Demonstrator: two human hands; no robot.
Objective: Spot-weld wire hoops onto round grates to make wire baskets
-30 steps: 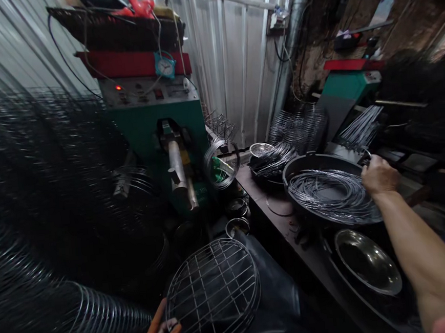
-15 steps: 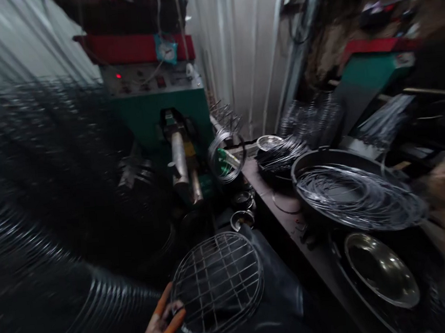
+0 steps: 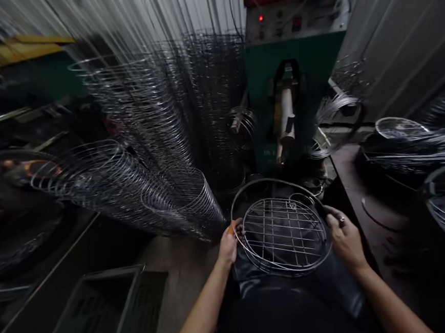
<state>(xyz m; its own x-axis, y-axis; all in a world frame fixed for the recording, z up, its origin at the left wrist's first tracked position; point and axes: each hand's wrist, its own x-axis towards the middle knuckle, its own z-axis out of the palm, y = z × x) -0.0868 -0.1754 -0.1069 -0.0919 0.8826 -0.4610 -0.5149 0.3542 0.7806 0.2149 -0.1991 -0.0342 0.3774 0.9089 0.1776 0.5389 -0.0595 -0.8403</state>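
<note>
A round wire grill rack [image 3: 284, 236] lies over my dark apron, its crossed wires inside a round rim. My left hand [image 3: 229, 243], with orange covers on its fingers, closes on the rack's left rim. A larger wire ring [image 3: 270, 180] arcs above the rack from my left hand to my right. My right hand [image 3: 343, 233] wears a ring and has its fingers closed on the wire ring's right side. A small wire loop [image 3: 301, 196] shows inside the arc. Straight ahead stands a green machine [image 3: 263, 96] with a metal arm [image 3: 286, 112] above the rack.
Tall stacks of wire rings [image 3: 144, 111] lean at the left. A dark crate [image 3: 89, 305] sits on the floor at lower left. Another person's hand [image 3: 12, 165] shows at the far left. On the right-hand bench [image 3: 352, 171] are a pan [image 3: 439, 183] and bundled wires [image 3: 417, 151].
My view has swung left. My right hand, blurred at the far right before, is now at the rack with a wire ring. My left hand stays on the rack's left rim.
</note>
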